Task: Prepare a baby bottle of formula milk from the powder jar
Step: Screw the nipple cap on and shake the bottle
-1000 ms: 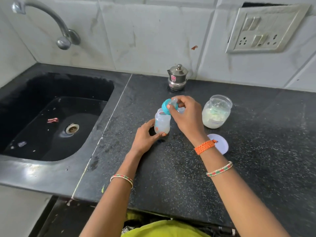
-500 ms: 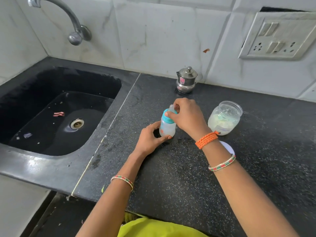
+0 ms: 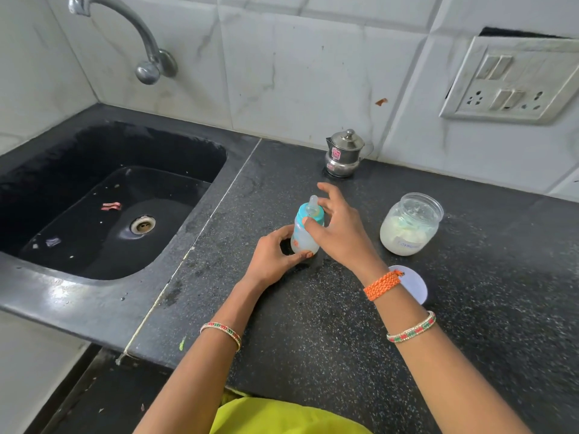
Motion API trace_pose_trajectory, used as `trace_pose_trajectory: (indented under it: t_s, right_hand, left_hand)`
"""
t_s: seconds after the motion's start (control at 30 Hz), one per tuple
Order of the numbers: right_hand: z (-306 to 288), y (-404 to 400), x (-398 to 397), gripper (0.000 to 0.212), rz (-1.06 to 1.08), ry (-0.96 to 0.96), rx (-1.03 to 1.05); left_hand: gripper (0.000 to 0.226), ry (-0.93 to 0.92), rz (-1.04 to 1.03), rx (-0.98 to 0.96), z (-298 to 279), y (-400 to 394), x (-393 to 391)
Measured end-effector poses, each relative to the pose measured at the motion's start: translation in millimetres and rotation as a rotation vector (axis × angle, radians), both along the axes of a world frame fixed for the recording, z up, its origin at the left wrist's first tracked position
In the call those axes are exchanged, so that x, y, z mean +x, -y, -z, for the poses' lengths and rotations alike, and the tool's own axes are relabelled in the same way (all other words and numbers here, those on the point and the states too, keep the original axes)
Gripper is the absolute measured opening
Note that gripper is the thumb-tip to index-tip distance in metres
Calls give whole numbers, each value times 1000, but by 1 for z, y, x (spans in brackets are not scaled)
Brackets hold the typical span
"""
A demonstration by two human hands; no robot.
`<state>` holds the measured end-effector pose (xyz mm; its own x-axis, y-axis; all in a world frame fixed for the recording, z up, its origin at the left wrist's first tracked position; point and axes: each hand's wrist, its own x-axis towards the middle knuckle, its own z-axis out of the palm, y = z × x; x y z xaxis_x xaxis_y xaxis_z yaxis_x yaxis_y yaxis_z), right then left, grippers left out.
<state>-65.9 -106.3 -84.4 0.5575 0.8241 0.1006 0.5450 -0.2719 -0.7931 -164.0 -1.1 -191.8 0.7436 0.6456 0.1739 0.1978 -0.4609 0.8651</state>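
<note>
A small clear baby bottle (image 3: 301, 242) with milky liquid stands upright on the black counter (image 3: 313, 324). A teal cap (image 3: 304, 215) with a clear nipple (image 3: 312, 203) sits on its neck. My left hand (image 3: 271, 260) grips the bottle's lower body from the left. My right hand (image 3: 343, 234) is at the cap, thumb on the teal ring and fingers curved behind it, index finger lifted. The open glass powder jar (image 3: 410, 225), partly full of white powder, stands to the right. Its white lid (image 3: 415, 288) lies flat on the counter, partly hidden by my right wrist.
A small steel pot with a lid (image 3: 343, 153) stands by the back wall. A black sink (image 3: 94, 198) lies to the left under a metal tap (image 3: 138, 36). A switchboard (image 3: 513, 83) is on the tiled wall at the right.
My right hand brought the teal cap, tilted above the open neck, down onto the bottle, where it now sits level. My left hand kept its hold on the bottle.
</note>
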Motion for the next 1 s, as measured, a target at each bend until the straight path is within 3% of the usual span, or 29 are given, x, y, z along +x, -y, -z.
trace_pose_trajectory:
  t_s: [0.2, 0.27, 0.37, 0.43, 0.6, 0.8, 0.87, 0.93, 1.0]
  right_hand:
    - [0, 4, -2, 43, 274, 28, 122]
    - [-2, 5, 3, 44, 250, -16, 140]
    - [3, -2, 14, 57, 60, 25, -21]
    - [6, -7, 17, 58, -22, -63, -78]
    - [5, -11, 15, 48, 61, -29, 62]
    - [-38, -16, 17, 43, 224, -137, 294]
    - [-56, -15, 23, 43, 263, -129, 369]
    - [-75, -10, 33, 37, 160, -202, 393]
    - [-90, -4, 49, 35, -137, -419, 333]
  left_hand:
    - [58, -8, -5, -11, 1, 0, 1]
    - [57, -8, -8, -21, 0, 1, 1]
    - [57, -11, 4, -31, -1, 2, 0]
    - [57, -22, 7, -34, -2, 2, 1]
    - [53, 57, -16, -84, -7, 1, -2]
    - [38, 314, 36, -302, -63, 18, 12]
    - [45, 386, 127, -454, -86, 24, 20]
    - [56, 470, 263, -685, -104, 26, 26]
    - [69, 498, 440, -917, -118, 21, 30]
